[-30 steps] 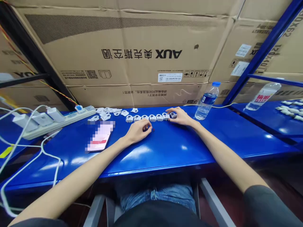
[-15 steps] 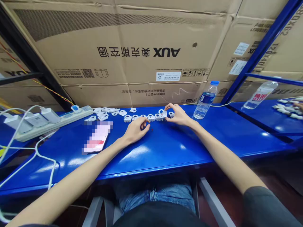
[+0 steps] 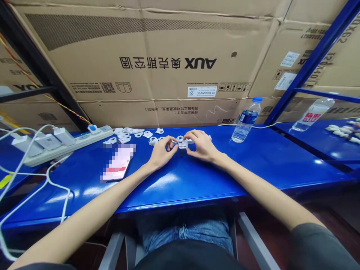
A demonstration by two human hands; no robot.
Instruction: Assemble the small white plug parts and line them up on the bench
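A small white plug-like piece (image 3: 183,144) with a ring on top is between my two hands, just above the blue table (image 3: 180,187). My right hand (image 3: 201,145) grips its right side between thumb and fingers. My left hand (image 3: 163,152) is curled at its left, thumb and fingertips pinched close to the piece; what they hold, if anything, is too small to make out. More white pieces stand in a row behind my hands, partly hidden. Several loose white pieces (image 3: 125,138) lie to the left.
A phone (image 3: 119,163) lies left of my left hand. Behind it runs a power strip (image 3: 81,141) with chargers and white cables. A water bottle (image 3: 245,122) stands at the right, another (image 3: 312,115) farther right. Large cardboard boxes (image 3: 157,33) rise behind the table.
My right hand has moved left and slightly down with the white piece, from the row to beside my left hand. My left fingers have turned towards it. The co-worker's hand at the far right is gone.
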